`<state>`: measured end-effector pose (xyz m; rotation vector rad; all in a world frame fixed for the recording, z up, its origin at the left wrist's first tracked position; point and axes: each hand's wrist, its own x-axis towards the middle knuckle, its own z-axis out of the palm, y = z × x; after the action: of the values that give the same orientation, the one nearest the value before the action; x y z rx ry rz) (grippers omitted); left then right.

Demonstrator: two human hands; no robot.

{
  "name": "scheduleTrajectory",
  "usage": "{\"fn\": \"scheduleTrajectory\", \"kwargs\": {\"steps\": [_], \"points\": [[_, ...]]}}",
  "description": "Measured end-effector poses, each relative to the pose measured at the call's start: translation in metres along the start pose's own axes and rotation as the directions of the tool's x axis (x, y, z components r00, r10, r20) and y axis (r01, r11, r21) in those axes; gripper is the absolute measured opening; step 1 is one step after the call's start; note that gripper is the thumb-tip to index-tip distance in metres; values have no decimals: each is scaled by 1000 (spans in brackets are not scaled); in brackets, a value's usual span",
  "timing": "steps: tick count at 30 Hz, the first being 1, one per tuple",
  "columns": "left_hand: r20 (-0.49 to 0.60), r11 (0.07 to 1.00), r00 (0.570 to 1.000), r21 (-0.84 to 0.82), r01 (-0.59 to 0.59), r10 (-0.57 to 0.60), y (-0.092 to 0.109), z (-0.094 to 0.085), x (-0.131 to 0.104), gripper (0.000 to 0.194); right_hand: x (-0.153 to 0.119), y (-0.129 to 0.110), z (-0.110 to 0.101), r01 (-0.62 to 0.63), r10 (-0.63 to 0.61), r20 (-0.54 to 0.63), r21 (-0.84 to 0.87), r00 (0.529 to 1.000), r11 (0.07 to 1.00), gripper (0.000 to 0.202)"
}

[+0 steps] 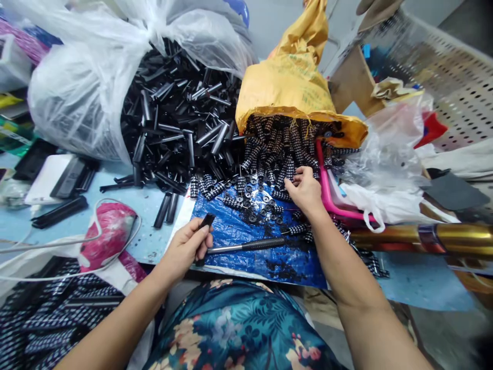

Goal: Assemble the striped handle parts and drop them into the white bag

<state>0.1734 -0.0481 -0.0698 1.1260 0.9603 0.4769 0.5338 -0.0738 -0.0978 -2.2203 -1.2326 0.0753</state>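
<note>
My left hand (188,241) is closed on a black plastic piece (208,221), whose end sticks up past the fingertips. Below it, on the blue sheet (231,270), lies a tool with a metal shaft and a black ribbed grip (264,243); its far end is hidden by the left hand. My right hand (306,190) is at the edge of a heap of black-and-white checked rods (269,139), its thumb and fingers curled round a rod (289,167). Small black washers (252,218) and several loose checked rods (233,203) are scattered left of that hand.
Black plastic pieces (185,123) spill from a clear bag (80,97). The checked rods come from a yellow sack (285,87). A pink frame (325,180), clear plastic bags (385,159) and a gold tube (447,238) are to the right. At lower left lie checked handles (57,329).
</note>
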Motion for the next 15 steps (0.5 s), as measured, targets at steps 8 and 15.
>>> {"fn": "scheduleTrajectory", "kwargs": {"steps": [8,15], "points": [[-47,993,997,-93,-70,66,6,17,3,47,-66,-56,-34,-350,-117,424,850,898,394,64],[-72,991,993,-86,-104,98,1,30,-2,42,-122,-103,9,-660,-78,660,751,747,28,66]]}}
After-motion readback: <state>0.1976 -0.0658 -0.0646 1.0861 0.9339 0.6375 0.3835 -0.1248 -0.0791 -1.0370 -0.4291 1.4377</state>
